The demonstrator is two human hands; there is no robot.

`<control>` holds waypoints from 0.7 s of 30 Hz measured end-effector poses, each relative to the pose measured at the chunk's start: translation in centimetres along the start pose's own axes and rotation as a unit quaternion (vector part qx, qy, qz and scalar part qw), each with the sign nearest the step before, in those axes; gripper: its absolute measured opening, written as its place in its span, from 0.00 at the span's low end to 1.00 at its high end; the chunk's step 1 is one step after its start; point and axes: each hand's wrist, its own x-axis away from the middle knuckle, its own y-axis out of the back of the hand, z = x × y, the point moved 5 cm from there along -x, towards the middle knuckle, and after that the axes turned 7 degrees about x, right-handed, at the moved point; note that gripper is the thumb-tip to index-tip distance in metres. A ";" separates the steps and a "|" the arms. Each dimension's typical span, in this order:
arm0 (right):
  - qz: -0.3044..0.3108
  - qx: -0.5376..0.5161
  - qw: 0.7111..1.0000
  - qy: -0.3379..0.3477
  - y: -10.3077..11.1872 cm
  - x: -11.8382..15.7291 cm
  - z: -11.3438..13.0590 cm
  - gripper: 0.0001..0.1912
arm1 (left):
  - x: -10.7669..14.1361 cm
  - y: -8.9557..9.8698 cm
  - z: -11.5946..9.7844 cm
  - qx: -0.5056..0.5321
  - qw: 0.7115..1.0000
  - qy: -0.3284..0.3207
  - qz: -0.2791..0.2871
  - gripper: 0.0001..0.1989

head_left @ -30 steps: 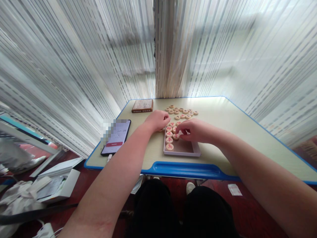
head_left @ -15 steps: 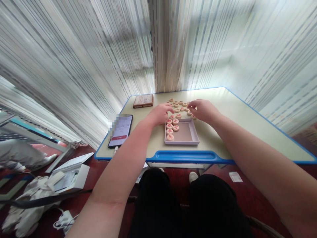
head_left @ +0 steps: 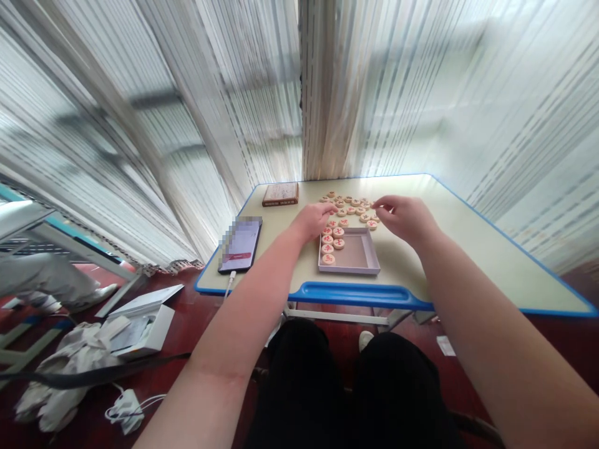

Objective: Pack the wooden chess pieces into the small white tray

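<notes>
A shallow pale box tray point(head_left: 378, 260) sits near the table's front edge. Several round Chinese chess pieces with red characters stand in its left part, among them a horse piece point(head_left: 329, 259) in the front left corner. Beyond the tray, loose chess pieces point(head_left: 351, 211) lie scattered on the table. My left hand point(head_left: 314, 221) is over the left side of this scatter, palm down, fingers stretched out and apparently holding nothing. At the scatter's right edge is my right hand point(head_left: 406, 217), its fingers bent and slightly apart beside the pieces; no piece shows in it.
On the table's left stands a phone point(head_left: 241, 244) with a white cable plugged in. A flat brown box point(head_left: 281, 194) lies at the back left. Striped curtains point(head_left: 262, 93) hang behind the table point(head_left: 468, 224). An open white box point(head_left: 152, 330) and a power strip point(head_left: 127, 411) are on the floor.
The view has shifted slightly. My right hand has drawn a little to the right, away from the middle of the loose pieces. My left hand stays by their left side. The tray's pieces look unchanged.
</notes>
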 end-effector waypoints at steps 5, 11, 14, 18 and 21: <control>0.118 0.069 0.990 -0.042 -1.3 -0.4 -1.1 0.14 | 0.1 -0.3 -0.3 -0.056 0.997 0.010 0.058 0.16; 0.132 0.083 0.986 -0.051 -1.8 -0.6 -1.0 0.16 | 0.2 0.0 -0.5 -0.073 0.996 0.009 0.057 0.17; 0.138 0.102 0.984 -0.054 -2.0 -0.7 -1.0 0.18 | 0.1 0.0 -0.7 -0.090 0.995 -0.004 0.052 0.17; 0.151 0.106 0.981 -0.055 -2.1 -0.7 -1.1 0.18 | 0.2 -0.2 -1.3 -0.105 0.993 -0.022 0.057 0.17; 0.161 0.088 0.982 -0.051 -2.1 -0.6 -0.9 0.18 | 0.3 -0.3 -1.7 -0.111 0.992 -0.026 0.061 0.17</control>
